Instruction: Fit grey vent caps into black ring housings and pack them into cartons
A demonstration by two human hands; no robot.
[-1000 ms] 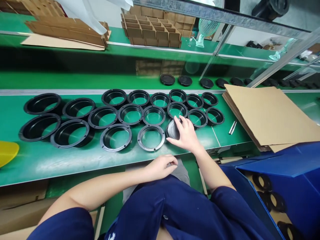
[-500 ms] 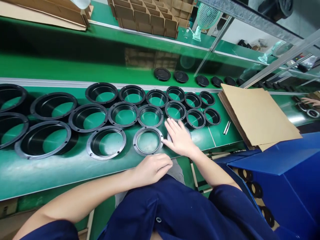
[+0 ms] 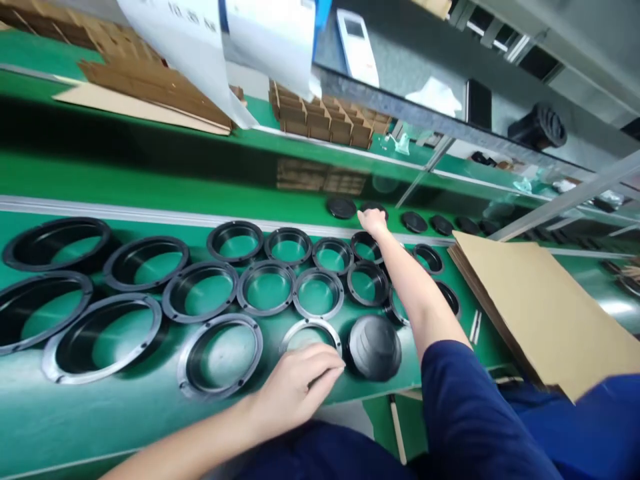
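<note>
My right hand (image 3: 373, 221) reaches to the back of the bench, its fingers closed at the edge of a flat black disc (image 3: 384, 207) that it partly covers. At the front edge, my left hand (image 3: 303, 381) is loosely curled, thumb against the fingers; whatever lies inside them is hidden. It partly covers the near side of a black flanged ring (image 3: 336, 331). Just right of that stands a black round piece with a closed, stepped top (image 3: 375, 348). Several open black rings (image 3: 270, 288) stand in rows on the green bench.
More black discs (image 3: 342, 207) lie along the back strip. Cardboard sheets (image 3: 540, 300) are stacked at the right, with tweezers (image 3: 475, 327) beside them. An overhead shelf (image 3: 390, 93) holds a black phone (image 3: 479, 105) and hanging papers (image 3: 273, 43). Cardboard dividers (image 3: 325, 120) stand behind.
My right hand has left the round piece at the front and stretched forward to a disc at the back. The closed-topped piece is now uncovered. My left hand stays curled near the front ring.
</note>
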